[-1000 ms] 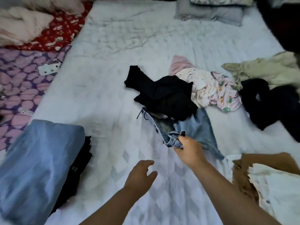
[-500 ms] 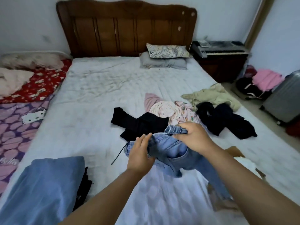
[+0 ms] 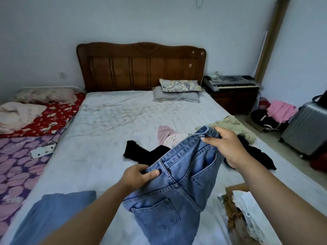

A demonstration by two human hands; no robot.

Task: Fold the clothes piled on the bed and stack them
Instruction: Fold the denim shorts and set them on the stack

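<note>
A pair of blue jeans (image 3: 178,195) hangs in the air over the bed (image 3: 106,138), back pockets facing me. My left hand (image 3: 136,177) pinches the waistband at its lower left end. My right hand (image 3: 224,147) grips the waistband's other end, higher up. Behind the jeans lies the unfolded pile: a black garment (image 3: 141,154), a pink patterned piece (image 3: 168,137), an olive top (image 3: 233,126) and another black garment (image 3: 256,156). A folded blue stack (image 3: 58,213) sits at the near left.
A brown and white folded pile (image 3: 242,209) lies at the near right. Two pillows (image 3: 177,92) rest by the wooden headboard (image 3: 141,68). A second bed with purple and red bedding (image 3: 21,156) adjoins on the left. A suitcase (image 3: 306,128) and a keyboard (image 3: 231,83) stand on the right.
The jeans came up off the bed, out from under the black garment. My left hand took the waistband and both hands spread it apart. My view tilted up toward the headboard.
</note>
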